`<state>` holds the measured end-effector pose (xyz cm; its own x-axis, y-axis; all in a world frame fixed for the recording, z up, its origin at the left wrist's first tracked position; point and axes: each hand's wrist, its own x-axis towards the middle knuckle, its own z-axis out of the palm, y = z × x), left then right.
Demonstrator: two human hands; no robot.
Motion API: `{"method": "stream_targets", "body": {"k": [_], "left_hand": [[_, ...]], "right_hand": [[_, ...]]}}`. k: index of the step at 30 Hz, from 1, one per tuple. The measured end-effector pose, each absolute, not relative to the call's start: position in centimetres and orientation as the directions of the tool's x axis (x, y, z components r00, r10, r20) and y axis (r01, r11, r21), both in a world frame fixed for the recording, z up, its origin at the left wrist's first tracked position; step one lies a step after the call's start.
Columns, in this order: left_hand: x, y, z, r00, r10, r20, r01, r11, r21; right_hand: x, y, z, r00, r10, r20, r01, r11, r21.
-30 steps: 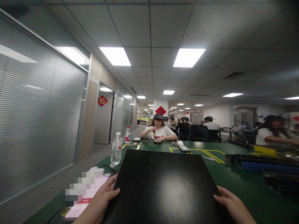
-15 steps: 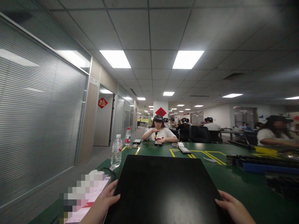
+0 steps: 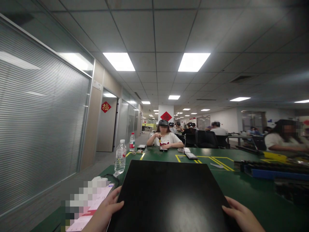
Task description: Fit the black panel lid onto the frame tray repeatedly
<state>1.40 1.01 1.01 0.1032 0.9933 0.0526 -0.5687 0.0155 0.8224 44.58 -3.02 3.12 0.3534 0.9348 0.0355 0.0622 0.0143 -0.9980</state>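
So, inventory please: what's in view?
Black panel: one, black, centre foreground.
Table: one, green, stretching ahead.
Bottles: two, clear, table's left side.
Phone: one, pink-screened, near left.
Small devices: three, white-topped, table's far side.
Blue item: one, blue, table's right.
Yellow item: one, yellow, beyond blue item.
Diamond signs: at least two, red, door and pillar.
Ceiling lights: several, white, overhead.
Blinds: one set, grey, left.
People: several, nearest two white-shirted, opposite and right.
Left hand: one, bare, gripping panel's left edge.
Right hand: one, bare, gripping panel's right edge.

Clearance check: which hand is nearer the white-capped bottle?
Left: left hand is this side of the white-capped bottle; right hand is across the black panel from it.
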Motion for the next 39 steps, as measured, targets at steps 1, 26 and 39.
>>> {"method": "stream_targets", "body": {"k": [1, 26, 39], "left_hand": [[1.4, 1.0, 1.0, 0.105, 0.993, 0.056, -0.573, 0.014, 0.819], [1.3, 1.0, 1.3, 0.121, 0.993, 0.014, -0.606, 0.062, 0.793], [0.9, 0.8, 2.0, 0.081, 0.996, -0.032, -0.592, 0.074, 0.802]], "right_hand": [[44.4, -3.2, 3.3, 0.359, 0.932, 0.043, 0.079, 0.015, -0.997], [44.8, -3.2, 2.9, 0.264, 0.964, -0.034, 0.004, -0.036, -0.999], [44.2, -3.3, 3.2, 0.253, 0.967, -0.026, 0.068, -0.045, -0.997]]}}
